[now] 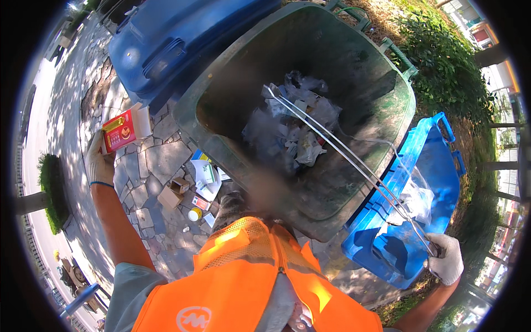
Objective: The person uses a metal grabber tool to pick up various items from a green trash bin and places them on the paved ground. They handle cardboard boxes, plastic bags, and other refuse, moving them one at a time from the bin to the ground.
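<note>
My left hand [100,159], in a white knit glove, grips a red and yellow cardboard box [119,132] with its end flaps open, out over the paving. In my gloved right hand [446,258] are the handles of long metal tongs [356,159]. Their tips reach across into a green wheeled bin [398,137] that stands open before me. Plastic bags and other litter [309,149] lie at its bottom, partly blurred by smears on the view. The tips lie over the litter; whether they touch it I cannot tell.
A closed blue bin [153,45] stands at the upper left. To the right, an open blue bin [450,199] holds a clear plastic bag [417,199]. Small cartons [170,197] and a yellow tub [195,214] lie on the stone paving [164,149] by my feet. A bush [446,70] grows behind.
</note>
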Motion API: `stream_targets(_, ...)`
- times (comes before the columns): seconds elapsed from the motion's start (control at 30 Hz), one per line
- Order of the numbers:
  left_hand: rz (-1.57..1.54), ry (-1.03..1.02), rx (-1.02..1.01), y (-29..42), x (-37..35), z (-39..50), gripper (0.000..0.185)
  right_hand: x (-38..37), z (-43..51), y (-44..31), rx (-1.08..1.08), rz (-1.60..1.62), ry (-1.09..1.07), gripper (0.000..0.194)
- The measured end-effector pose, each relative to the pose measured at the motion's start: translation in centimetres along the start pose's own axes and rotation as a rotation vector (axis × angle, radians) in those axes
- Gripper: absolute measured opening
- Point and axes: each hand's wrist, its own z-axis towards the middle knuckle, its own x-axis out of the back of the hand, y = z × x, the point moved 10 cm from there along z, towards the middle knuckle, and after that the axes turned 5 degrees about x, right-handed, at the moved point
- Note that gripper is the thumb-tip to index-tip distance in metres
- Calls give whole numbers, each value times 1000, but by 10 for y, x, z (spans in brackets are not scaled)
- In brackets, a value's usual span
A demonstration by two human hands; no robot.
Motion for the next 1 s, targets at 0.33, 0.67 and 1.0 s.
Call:
stream_targets(0.33,519,309,539,-256,180,-131,56,-188,201,-176,259,-837,-301,45)
stream_targets(0.67,526,164,712,-334,184,-224,29,-213,285,-178,84,-737,14,39)
stream_targets(1.0,695,93,820,-334,193,-216,24,-88,188,-145,40,-771,262,53)
